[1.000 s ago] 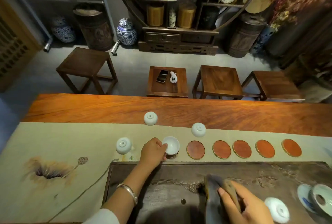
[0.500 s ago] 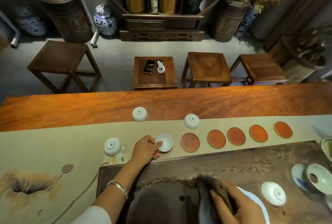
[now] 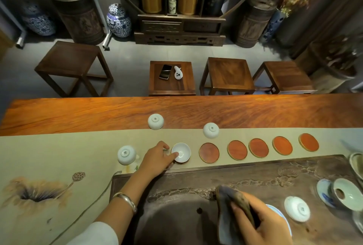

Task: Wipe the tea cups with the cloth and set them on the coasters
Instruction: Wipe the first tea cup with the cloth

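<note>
A white tea cup (image 3: 181,153) stands upright on the leftmost coaster, and my left hand (image 3: 156,159) pinches its rim with thumb and fingers. Three more white cups lie upside down on the runner: one at the left (image 3: 126,154), one at the back (image 3: 155,121), one behind the coaster row (image 3: 211,130). Several empty round red coasters (image 3: 209,152) run to the right in a row. My right hand (image 3: 259,223) grips the dark cloth (image 3: 229,213) over the tea tray.
The dark carved tea tray (image 3: 255,178) fills the near right, with an upturned lid (image 3: 297,208), a blue saucer (image 3: 323,191) and a white bowl (image 3: 347,193) on it. The beige runner (image 3: 59,156) covers the wooden table (image 3: 196,111). Stools stand beyond.
My left hand stayed on the cup at the leftmost coaster. My right hand with the cloth barely moved. The camera view shifted, so the scene slid left and down.
</note>
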`<state>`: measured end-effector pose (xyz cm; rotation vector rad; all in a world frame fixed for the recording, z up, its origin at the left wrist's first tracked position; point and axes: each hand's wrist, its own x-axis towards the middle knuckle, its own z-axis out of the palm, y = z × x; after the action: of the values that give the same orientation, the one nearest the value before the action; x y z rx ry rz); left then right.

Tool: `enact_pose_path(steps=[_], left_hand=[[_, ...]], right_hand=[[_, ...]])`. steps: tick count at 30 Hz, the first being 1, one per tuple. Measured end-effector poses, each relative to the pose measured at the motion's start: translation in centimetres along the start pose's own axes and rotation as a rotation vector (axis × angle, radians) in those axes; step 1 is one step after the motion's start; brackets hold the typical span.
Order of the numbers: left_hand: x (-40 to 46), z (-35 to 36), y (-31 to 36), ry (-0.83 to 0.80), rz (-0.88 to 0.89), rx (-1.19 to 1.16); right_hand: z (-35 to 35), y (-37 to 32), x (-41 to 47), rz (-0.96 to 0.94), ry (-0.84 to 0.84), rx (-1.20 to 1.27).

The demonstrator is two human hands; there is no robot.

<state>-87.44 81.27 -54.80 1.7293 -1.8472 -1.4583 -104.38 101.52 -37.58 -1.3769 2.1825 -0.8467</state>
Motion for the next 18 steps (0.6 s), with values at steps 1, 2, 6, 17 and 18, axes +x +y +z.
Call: enact_pose_path(steps=[1,2,6,17,18], left_hand=[[-0.4,-0.4,0.0,0.023,0.012,-0.001],[-0.8,-1.0,-0.1,0.047,0.019,-0.028],[-3.0,-4.0,-1.5,0.246,0.031,-0.057],[-4.5,-8.8,-6.2,0.406,-0.040,0.150],[-4.3,-8.6,-6.4,0.391,-0.049,0.153]], right_hand=[[-0.2,0.1,0.0,-0.038,-0.015,-0.030],[-0.3,0.3,-0.1,-0.078,-0.012,-0.049],[0.0,0.3,-0.3,-0.032,-0.088,0.000],[5.0,-1.1,-1.4,0.141,0.043,-0.003],[5.7,-0.7,-1.3,0.127,0.042,-0.015]])
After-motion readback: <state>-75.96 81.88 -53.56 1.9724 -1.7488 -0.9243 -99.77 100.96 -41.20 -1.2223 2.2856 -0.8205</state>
